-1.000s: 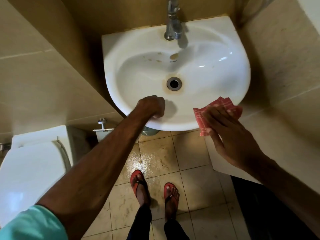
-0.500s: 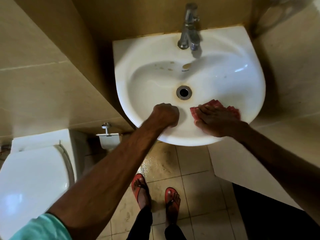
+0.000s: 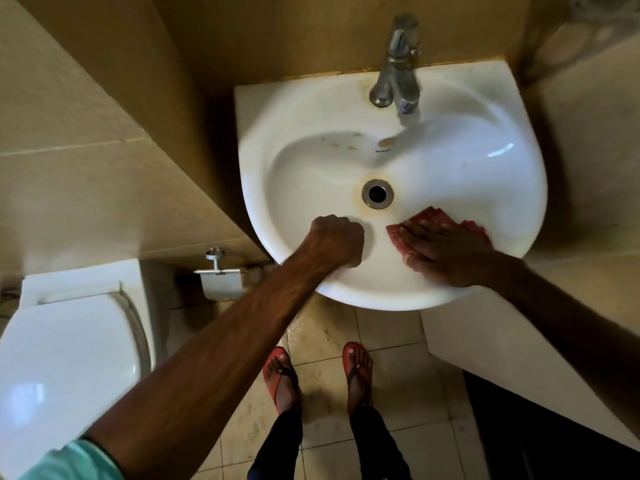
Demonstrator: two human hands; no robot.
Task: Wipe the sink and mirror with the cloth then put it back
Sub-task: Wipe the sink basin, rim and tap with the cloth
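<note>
A white wall-hung sink [image 3: 460, 161] fills the upper middle of the head view, with brown stains round its drain [image 3: 377, 193] and below the tap [image 3: 398, 69]. My right hand [image 3: 446, 252] lies flat with straight fingers on a red checked cloth [image 3: 433, 216], pressing it onto the sink's front right rim. My left hand [image 3: 337, 240] rests on the front rim as a fist, fingers curled under; what they hold is hidden. No mirror is in view.
A white toilet [image 3: 65, 355] with its lid down stands at the lower left. A metal paper holder [image 3: 220, 277] hangs on the wall between toilet and sink. Tiled walls close in on both sides. My feet in red sandals [image 3: 356, 372] stand on the tiled floor.
My right hand carried the cloth from beside the sink's right edge onto the front rim and flattened on it. My left hand stayed on the rim. The camera tilted slightly.
</note>
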